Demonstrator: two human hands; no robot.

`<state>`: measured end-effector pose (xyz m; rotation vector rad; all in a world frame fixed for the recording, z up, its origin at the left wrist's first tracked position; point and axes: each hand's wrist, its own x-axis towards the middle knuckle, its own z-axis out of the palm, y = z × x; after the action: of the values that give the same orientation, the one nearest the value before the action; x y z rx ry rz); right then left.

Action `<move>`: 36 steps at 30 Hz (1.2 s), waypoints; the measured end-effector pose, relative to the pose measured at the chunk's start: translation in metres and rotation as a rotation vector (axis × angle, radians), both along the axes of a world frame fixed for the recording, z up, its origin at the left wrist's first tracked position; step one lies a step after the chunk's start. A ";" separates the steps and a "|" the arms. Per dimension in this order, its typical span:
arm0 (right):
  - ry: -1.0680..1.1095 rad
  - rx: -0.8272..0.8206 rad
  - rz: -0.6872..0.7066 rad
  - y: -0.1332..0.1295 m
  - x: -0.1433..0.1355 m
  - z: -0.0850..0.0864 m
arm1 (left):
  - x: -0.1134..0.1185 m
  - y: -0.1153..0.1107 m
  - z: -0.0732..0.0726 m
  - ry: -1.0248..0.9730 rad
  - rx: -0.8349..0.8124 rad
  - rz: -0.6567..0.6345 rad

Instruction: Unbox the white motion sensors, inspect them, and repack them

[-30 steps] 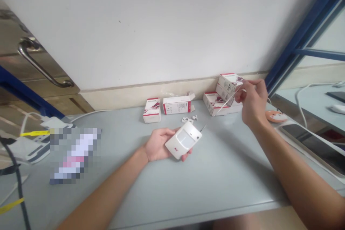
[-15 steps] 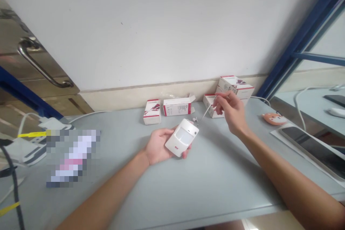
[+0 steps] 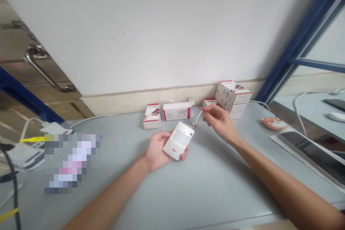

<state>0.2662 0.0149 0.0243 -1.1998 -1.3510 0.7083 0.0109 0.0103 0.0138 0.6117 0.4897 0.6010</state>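
A pale wall is rising behind the grey bench, and above that bench we are holding a white sensor-like device in the left grip, its back lying against the palm and fingertips showing at its opposite edge. Beyond and to the right of it, the right grip is pinching the upper end of a thin metal rod that is slanting up from beside the device's top corner. We are judging the device to be light and stiff, its smooth shell perhaps a little slippery, so its side edges are offering the safest hold, clear of the glossy window. The rod is looking slender and easily bent, so a gentle pinch in line with its length is suiting it best. The device is hiding most of the left fingers and the rod's lower end, so we are not telling whether the two are joined. Its red mark is looking too blurred to read, the right grip is partly covering the cartons behind it, and left of the left grip a pixelated patch is masking whatever is lying there.
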 end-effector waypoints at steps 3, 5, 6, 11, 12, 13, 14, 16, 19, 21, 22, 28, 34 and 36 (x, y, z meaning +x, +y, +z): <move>-0.067 -0.028 0.060 -0.003 -0.005 -0.001 | 0.002 -0.001 0.001 0.008 -0.035 0.038; -0.105 -0.040 0.111 -0.004 -0.008 -0.003 | 0.004 -0.001 0.001 0.014 -0.056 0.071; -0.122 -0.051 0.136 -0.004 -0.009 -0.004 | 0.004 -0.001 0.001 0.020 -0.066 0.087; -0.203 -0.097 0.214 -0.006 -0.015 -0.013 | 0.007 -0.001 0.000 0.043 -0.120 0.132; -0.215 -0.097 0.228 -0.006 -0.016 -0.014 | 0.007 -0.001 0.000 0.045 -0.117 0.135; -0.223 -0.096 0.241 -0.006 -0.017 -0.015 | 0.007 -0.001 0.000 0.047 -0.110 0.136; -0.230 -0.094 0.248 -0.007 -0.017 -0.016 | 0.008 -0.001 -0.001 0.051 -0.101 0.135; -0.251 -0.087 0.237 -0.007 -0.017 -0.015 | 0.008 -0.001 -0.002 0.056 -0.085 0.131; -0.356 -0.062 0.197 -0.008 -0.013 -0.011 | 0.008 -0.001 -0.003 0.056 -0.059 0.115; -0.505 -0.006 0.163 -0.011 -0.013 -0.008 | 0.009 -0.001 -0.004 0.057 -0.037 0.110; -0.595 0.043 0.140 -0.013 -0.014 -0.007 | 0.009 -0.001 -0.004 0.055 -0.027 0.115; -0.731 0.301 -0.019 -0.011 -0.031 -0.006 | 0.012 -0.004 0.001 0.061 0.116 0.286; -0.854 0.153 -0.077 0.054 -0.039 0.036 | 0.008 0.002 0.007 0.066 0.132 0.473; -0.902 0.083 0.023 0.078 -0.049 0.051 | 0.007 0.006 0.004 0.083 0.118 0.508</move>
<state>0.2175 0.0931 0.0756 -1.5076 -2.0972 0.0853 0.0181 0.0164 0.0174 0.6284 0.6987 1.0951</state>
